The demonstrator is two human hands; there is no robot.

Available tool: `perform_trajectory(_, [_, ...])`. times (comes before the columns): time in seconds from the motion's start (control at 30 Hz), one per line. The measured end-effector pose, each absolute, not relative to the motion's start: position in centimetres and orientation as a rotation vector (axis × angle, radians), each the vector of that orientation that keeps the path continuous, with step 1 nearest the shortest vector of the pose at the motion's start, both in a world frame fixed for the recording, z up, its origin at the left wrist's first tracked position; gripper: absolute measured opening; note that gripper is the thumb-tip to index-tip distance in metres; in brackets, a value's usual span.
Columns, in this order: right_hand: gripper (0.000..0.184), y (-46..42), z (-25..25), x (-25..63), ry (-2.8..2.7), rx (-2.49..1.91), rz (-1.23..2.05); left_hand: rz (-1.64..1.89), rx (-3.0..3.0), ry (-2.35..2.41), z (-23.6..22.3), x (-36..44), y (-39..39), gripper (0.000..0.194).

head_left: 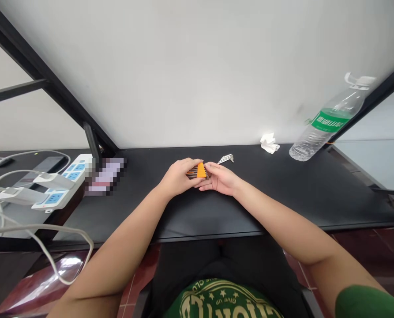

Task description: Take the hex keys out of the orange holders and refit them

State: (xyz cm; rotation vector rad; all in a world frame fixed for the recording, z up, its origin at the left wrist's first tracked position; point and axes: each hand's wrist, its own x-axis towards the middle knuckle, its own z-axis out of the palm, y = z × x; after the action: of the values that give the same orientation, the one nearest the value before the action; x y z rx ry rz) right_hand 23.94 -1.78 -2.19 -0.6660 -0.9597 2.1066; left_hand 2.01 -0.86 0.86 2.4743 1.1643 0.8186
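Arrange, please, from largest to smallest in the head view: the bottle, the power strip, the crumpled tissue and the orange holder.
1. Bottle
2. Power strip
3. Crumpled tissue
4. Orange holder, judged by its uncovered part

Bright, even light washes the wall (190, 79); glare whitens the floor (64, 265); edge distortion slants the bottle (331, 119); pixelation hides a patch (106, 176).

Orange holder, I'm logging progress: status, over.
Left hand gripping orange holder with metal rods. Right hand at its right end. Silver hex keys on desk beyond hands. Tissue and bottle off right, out of the way.
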Motion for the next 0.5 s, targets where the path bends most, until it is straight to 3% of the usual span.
perform_trajectory(0.3, [0.041,-1.5,-2.4,24.1,-1.255,-0.730,2.034,0.896,2.321,0.939,1.4,2.3,-1.3,0.041])
perform_trajectory(0.4, [0.034,-0.6,-2.8,24.9,-1.654,-1.124,1.446,0.798,2.406,1.021,1.4,1.5,-0.8,0.041])
perform_trajectory(0.5, [0.013,0.3,-3.2,26.0,-2.040,-1.337,0.713,0.656,2.509,1.134,1.2,0.4,-0.1,0.041])
